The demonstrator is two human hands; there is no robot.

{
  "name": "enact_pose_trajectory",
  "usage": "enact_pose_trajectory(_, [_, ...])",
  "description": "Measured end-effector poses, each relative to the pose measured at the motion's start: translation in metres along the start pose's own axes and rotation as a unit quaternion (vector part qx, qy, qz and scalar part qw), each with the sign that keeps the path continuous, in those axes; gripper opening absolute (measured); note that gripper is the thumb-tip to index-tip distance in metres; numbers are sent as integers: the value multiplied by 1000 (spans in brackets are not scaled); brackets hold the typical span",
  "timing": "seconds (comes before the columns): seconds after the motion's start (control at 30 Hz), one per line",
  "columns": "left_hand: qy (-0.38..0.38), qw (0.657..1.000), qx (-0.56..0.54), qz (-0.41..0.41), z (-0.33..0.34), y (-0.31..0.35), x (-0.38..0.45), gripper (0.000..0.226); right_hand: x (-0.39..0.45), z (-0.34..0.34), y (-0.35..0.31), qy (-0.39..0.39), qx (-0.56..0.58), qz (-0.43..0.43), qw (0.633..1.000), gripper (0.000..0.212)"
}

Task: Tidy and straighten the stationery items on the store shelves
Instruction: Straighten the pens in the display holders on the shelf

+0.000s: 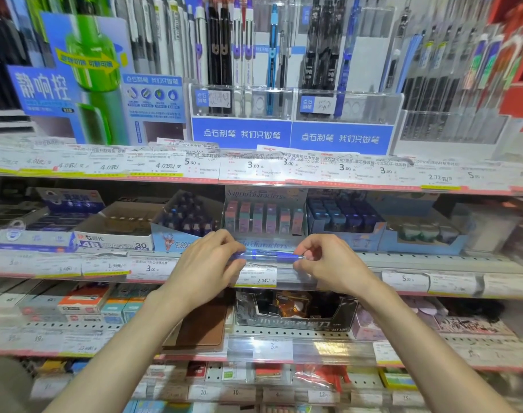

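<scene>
A blue, partly clear pen (269, 255) lies level in front of the second shelf's edge. My left hand (208, 263) pinches its left end and my right hand (329, 260) pinches its right end, fingers curled round it. Behind the pen stands a pastel eraser display box (264, 219) on the shelf. On the top shelf, clear acrylic pen holders (242, 99) carry upright black, white and blue pens (224, 46).
Price-tag strips (254, 169) run along each shelf edge. Eraser boxes (114, 231) sit left of my hands, blue boxes (343, 219) right. Lower shelves hold a brown notebook (203, 326), a dark display box (296, 311) and small packs. A blue-green poster (75, 73) stands top left.
</scene>
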State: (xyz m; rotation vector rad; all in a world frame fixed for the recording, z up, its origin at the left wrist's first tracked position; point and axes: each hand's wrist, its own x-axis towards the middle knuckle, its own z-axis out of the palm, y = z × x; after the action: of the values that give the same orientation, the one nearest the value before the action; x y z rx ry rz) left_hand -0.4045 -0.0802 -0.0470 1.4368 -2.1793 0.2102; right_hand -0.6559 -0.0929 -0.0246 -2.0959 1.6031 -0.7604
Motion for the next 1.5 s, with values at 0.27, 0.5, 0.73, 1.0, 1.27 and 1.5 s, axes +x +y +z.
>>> enact_pose_trajectory(0.27, [-18, 999, -31, -18, -2, -3, 4, 31, 1, -3, -4, 9, 72, 12, 997, 14])
enact_pose_trajectory(0.5, [-12, 995, -92, -38, -8, -7, 9, 26, 5, 0, -2, 36, 78, -8, 996, 9])
enact_pose_trajectory(0.73, [29, 986, -155, -58, -18, -5, 8, 23, 3, -8, -10, 36, 23, -53, 998, 12])
enact_pose_trajectory(1.0, [74, 969, -235, -19, -40, 8, -1, 16, -21, -28, -33, 12, -32, -146, 989, 15])
enact_pose_trajectory(1.27, [111, 958, -263, 29, -77, 43, 3, 15, -49, -68, -47, 47, -65, -201, 976, 16])
enact_pose_trajectory(1.5, [132, 954, -248, 104, -95, 89, 33, 16, -62, -112, -54, 93, -74, -239, 964, 17])
